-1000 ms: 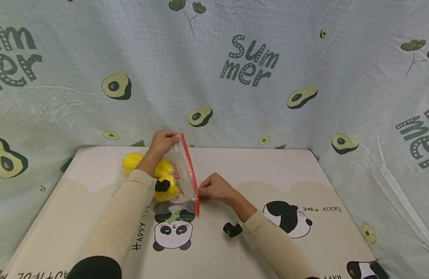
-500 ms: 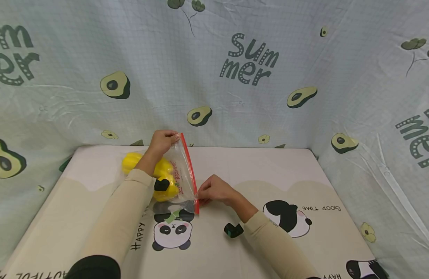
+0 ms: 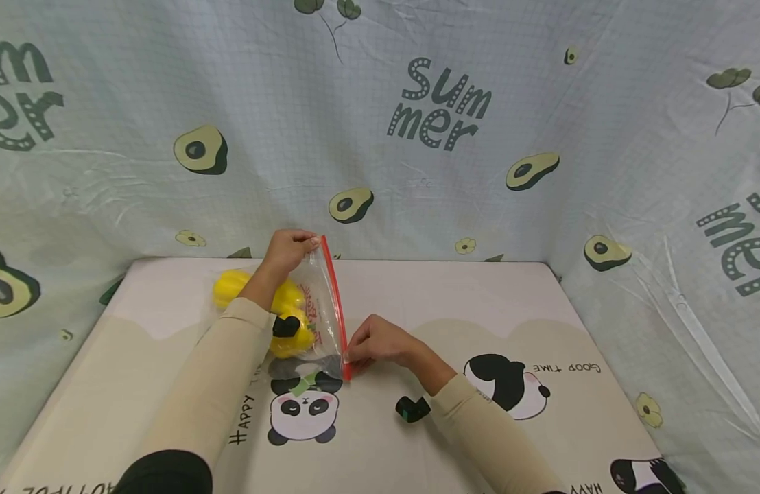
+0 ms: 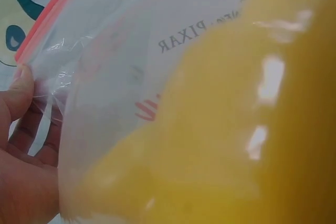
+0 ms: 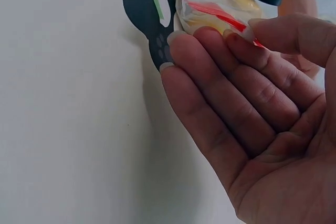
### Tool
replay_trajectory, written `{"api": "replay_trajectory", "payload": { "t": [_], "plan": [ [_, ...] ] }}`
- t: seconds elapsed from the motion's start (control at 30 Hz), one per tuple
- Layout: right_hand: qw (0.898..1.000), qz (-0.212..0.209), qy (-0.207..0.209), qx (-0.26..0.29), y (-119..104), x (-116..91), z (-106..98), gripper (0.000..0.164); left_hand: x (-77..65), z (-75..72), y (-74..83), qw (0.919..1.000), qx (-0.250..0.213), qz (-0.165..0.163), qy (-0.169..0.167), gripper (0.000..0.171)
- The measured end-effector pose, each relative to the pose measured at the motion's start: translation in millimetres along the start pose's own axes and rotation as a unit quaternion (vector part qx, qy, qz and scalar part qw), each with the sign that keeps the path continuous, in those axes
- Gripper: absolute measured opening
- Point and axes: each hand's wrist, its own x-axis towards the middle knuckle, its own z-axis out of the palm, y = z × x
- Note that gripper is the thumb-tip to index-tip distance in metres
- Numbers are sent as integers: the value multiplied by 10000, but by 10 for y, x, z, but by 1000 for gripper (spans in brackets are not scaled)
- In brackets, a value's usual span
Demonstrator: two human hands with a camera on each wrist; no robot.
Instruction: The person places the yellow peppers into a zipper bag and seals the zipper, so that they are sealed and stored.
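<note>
A clear zip bag (image 3: 321, 285) with a red zip strip (image 3: 334, 288) stands tilted on the table, with glossy, rounded yellow contents (image 3: 293, 334) whose kind I cannot tell. My left hand (image 3: 285, 254) pinches the bag's far top corner between thumb and fingers. Toward the strip's near end, my right hand (image 3: 380, 341) pinches the red edge between thumb and index finger; its other fingers are extended in the right wrist view. Mirrored lettering shows through the bag (image 4: 121, 66) in the left wrist view. My left forearm hides part of the yellow contents.
A white table (image 3: 454, 295) printed with pandas lies under the bag. Behind it hangs an avocado-patterned curtain (image 3: 263, 137). A small black device (image 3: 412, 409) shows beside the right wrist, and another black piece (image 3: 285, 326) by the left forearm.
My right hand has slid slightly nearer along the red strip, toward its near end. The left hand keeps its hold on the far corner. The head view has shifted a little.
</note>
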Motion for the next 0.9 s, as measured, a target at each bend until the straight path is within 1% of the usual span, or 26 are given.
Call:
{"api": "replay_trajectory", "payload": {
  "t": [0.23, 0.47, 0.9],
  "plan": [
    [9999, 78, -128, 26, 24, -27, 24, 17, -16, 19, 3, 9999, -9, -107, -21, 37],
    [9997, 7, -240, 15, 35, -50, 34, 17, -13, 31, 1, 9999, -22, -104, -43, 38],
    [9991, 50, -412, 78, 40, -63, 34, 17, 11, 47, -6, 9999, -18, -124, -78, 38]
  ]
}}
